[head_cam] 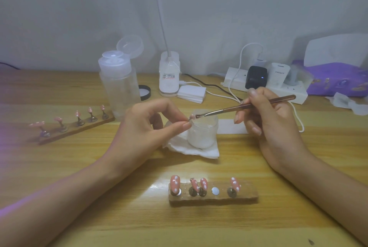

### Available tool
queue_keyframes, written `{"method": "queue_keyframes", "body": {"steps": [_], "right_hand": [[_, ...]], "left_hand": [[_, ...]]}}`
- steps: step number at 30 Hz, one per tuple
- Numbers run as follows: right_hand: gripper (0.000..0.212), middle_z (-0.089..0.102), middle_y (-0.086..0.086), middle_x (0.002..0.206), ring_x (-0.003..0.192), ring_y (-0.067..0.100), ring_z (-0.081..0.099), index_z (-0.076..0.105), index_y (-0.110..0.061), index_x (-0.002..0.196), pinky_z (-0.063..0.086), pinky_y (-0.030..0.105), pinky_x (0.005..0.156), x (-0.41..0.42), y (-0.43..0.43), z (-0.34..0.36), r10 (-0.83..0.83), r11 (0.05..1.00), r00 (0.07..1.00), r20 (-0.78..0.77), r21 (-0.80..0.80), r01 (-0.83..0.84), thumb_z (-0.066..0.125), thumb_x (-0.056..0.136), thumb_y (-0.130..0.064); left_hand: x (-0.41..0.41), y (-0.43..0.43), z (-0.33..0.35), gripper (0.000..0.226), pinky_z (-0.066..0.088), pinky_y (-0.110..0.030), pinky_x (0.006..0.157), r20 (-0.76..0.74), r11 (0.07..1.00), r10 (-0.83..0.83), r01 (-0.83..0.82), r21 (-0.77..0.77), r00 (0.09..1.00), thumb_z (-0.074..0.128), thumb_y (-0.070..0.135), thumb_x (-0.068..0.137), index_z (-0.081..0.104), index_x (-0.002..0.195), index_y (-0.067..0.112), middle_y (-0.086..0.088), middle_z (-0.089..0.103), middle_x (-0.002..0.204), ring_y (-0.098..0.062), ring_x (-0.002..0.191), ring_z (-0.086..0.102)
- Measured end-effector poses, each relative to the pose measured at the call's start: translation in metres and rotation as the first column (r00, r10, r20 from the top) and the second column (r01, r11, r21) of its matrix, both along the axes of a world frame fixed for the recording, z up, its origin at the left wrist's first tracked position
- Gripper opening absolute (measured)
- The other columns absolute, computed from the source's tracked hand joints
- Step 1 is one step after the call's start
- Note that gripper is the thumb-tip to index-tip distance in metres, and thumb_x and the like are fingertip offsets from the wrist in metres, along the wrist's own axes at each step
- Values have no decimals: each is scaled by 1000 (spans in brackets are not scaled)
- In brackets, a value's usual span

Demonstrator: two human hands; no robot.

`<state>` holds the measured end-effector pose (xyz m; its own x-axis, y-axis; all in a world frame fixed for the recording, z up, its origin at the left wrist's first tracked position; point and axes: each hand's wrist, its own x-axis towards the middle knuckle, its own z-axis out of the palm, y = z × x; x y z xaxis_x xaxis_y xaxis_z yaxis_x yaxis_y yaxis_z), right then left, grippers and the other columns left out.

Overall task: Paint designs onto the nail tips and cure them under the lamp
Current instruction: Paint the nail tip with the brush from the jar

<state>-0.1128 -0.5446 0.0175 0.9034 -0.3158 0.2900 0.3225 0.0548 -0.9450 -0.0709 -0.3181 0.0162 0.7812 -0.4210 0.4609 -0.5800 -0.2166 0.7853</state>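
Pink nail tip (192,116): off its stand, held in the air over a small frosted jar (203,133) that sits on a white wipe (199,152).
Left grip: the left hand (151,125) has thumb and forefinger clamped on the nail tip, with the other fingers curled behind.
Right grip: the right hand (272,115) is closed round the brush (245,106) like a pen, well back from the bristles.
Brush tip: at the nail tip's face. Whether it is touching or just short of it is too small to tell.
Step in hand: most likely painting the design on this one tip.
Doing it well: rest both wrists on the counter (278,217) and pinch only the tip's edges so no finger smears the wet face. Load little paint and use light dabs. Match the white dots on the finished tips.
Near stand (247,197): carries four pink tips with white dots. One bare spot (215,191) probably awaits this tip.
Far stand (75,130): carries five more tips, well apart to the left.
Curing: not yet done for this tip. Which object is the lamp, I cannot tell.
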Motion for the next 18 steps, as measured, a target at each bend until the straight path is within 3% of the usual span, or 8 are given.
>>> {"method": "queue_keyframes", "body": {"steps": [6, 14, 18], "right_hand": [[26, 68, 7, 60, 38, 9, 34, 53, -16, 76, 34, 14, 43, -1, 3, 1, 84, 996, 996, 41, -21, -83, 54, 95, -34], [28, 65, 8, 58, 38, 10, 31, 52, -14, 75, 32, 14, 42, -1, 2, -1, 41, 996, 999, 25, -82, -38, 50, 102, -21], [33, 58, 5, 50, 35, 9, 29, 51, -15, 71, 27, 16, 38, -2, -6, 6, -35, 999, 998, 48, -24, 36, 47, 104, -19]], "left_hand": [[1, -1, 0, 11, 31, -5, 47, 15, 1000, 4, -4, 1, 1000, 78, 20, 81, 69, 75, 18, 27, 56, 51, 0, 39, 43], [2, 0, -1, 10, 31, -4, 49, 42, 1000, -13, 13, -3, 999, 77, 17, 81, 69, 76, 15, 27, 53, 49, 0, 39, 39], [1, -1, 0, 13, 30, -3, 49, 52, 999, -22, 23, -23, 998, 74, 28, 78, 68, 76, 16, 28, 52, 50, 0, 38, 38]]}}
